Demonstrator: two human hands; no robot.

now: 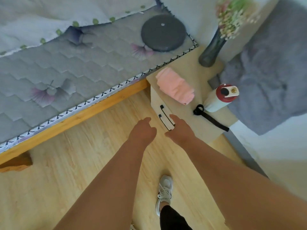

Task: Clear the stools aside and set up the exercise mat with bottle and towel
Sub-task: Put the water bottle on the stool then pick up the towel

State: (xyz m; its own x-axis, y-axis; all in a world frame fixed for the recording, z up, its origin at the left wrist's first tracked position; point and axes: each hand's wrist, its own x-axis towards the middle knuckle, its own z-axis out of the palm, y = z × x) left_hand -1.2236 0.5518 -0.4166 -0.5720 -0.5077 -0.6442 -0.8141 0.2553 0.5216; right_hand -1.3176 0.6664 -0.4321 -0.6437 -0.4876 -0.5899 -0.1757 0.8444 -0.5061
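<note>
The pink towel [175,86] lies rolled on the pale wooden counter [191,70] at about 1 o'clock from the hands, its long axis running from 10 o'clock to 4 o'clock; it is soft and creased, with the open roll end at the 4 o'clock tip. Just beside it, at its 3 o'clock, stands the bottle [214,102], white-bodied with a red cap [223,93], its top tipped toward 1 o'clock in this view. A black strap [211,119] is knotted at the bottle's base and trails toward 4 o'clock. The left hand [143,129] hangs over the wooden floor [83,155], fingers loosely curled and holding nothing. The right hand [181,129] points toward 11 o'clock at the counter's drawer front [159,103], fingers relaxed, gripping nothing; whether it touches cannot be told. A dark vase [211,48] of flowers stands at the counter's 12 o'clock end, and a round grey disc [163,33] lies on the bed [74,77].
</note>
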